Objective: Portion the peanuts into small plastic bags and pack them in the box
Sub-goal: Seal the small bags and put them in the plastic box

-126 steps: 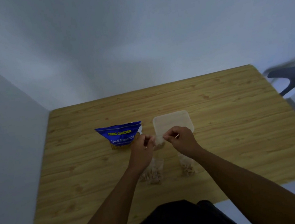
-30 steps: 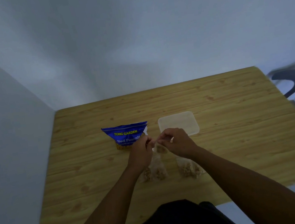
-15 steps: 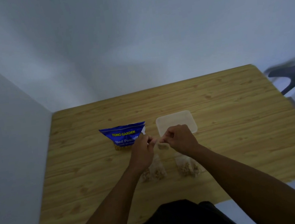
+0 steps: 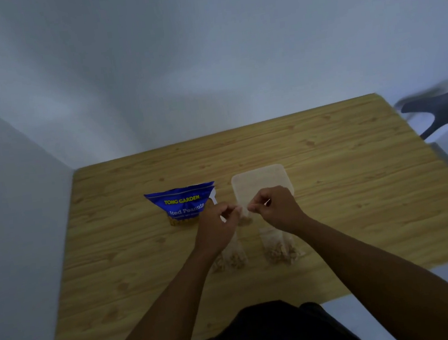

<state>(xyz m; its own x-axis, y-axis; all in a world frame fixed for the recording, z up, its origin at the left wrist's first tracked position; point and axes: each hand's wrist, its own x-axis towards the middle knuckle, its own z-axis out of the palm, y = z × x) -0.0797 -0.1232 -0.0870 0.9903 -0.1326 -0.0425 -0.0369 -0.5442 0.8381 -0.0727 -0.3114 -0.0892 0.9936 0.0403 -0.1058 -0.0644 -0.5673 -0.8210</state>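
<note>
Two hands meet over the middle of the counter [image 4: 359, 181], each pinching one top corner of a small plastic bag [image 4: 245, 219]: the left hand [image 4: 214, 223] has thumb and curled fingers closed on the near-left edge, the right hand [image 4: 277, 208] on the right edge. The bag hangs between them with a little clump of peanuts at its bottom, just in front of the near rim of the box [image 4: 261, 180]. The picture is dim and the film is clear, so I judge rather than see that the mouth is being pressed or sealed. To do this well, the pinch should run flat along the whole strip from one corner to the other, with the nuts shaken down first so none sit in the seal, and the air eased out so the bag lies thin. Below the wrists, one filled bag [image 4: 232, 257] and a second filled bag [image 4: 279, 249] lie side by side on the counter, not yet in the box, which looks to hold nothing. Left of the box stands the blue peanut packet [image 4: 183, 203], with a white object [image 4: 214, 199], perhaps a scoop handle, at its right edge. Off the far right corner shows a dark chair [image 4: 436, 112].
</note>
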